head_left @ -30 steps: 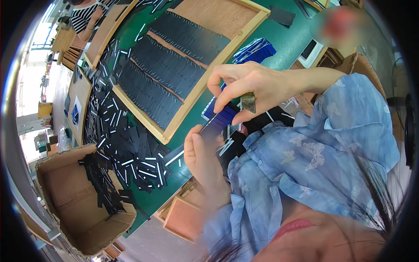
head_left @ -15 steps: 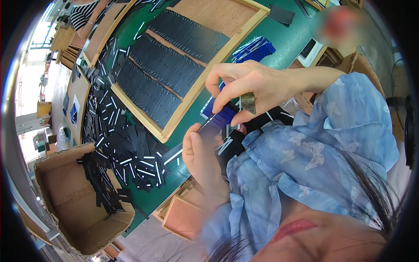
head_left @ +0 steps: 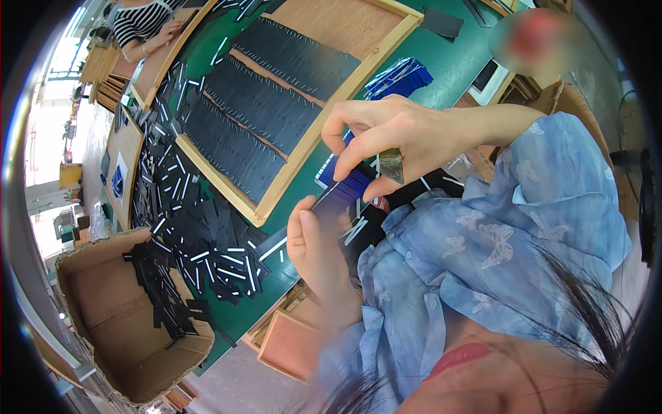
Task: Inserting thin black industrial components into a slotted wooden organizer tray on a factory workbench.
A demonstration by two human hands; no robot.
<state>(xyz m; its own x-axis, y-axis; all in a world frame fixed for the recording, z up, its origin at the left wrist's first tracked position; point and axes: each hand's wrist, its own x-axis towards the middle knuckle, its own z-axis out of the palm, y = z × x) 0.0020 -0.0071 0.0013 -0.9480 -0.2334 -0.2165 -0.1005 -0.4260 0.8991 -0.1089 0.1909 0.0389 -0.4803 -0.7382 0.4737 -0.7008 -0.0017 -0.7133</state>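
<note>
Near the table's front edge, my right hand pinches a stack of blue strips between thumb and fingers. A greenish, wedge-shaped piece sits against its palm. My left hand grips the lower end of a thin dark strip with thumb and forefinger; the strip's other end meets the blue stack under my right fingertips. Whether strip and stack are joined is hidden. Beyond my hands, a wooden-framed tray carries rows of black strips with small pale ends sticking up.
Loose black and white strips lie heaped left of the tray on the green table. A cardboard box with black strips stands at the left corner. More blue strips lie beyond my right hand. Another person's hand shows at upper left.
Both my hands hold nearly the same place and grip. At upper left, the other person's hand has come down toward the wooden frame there.
</note>
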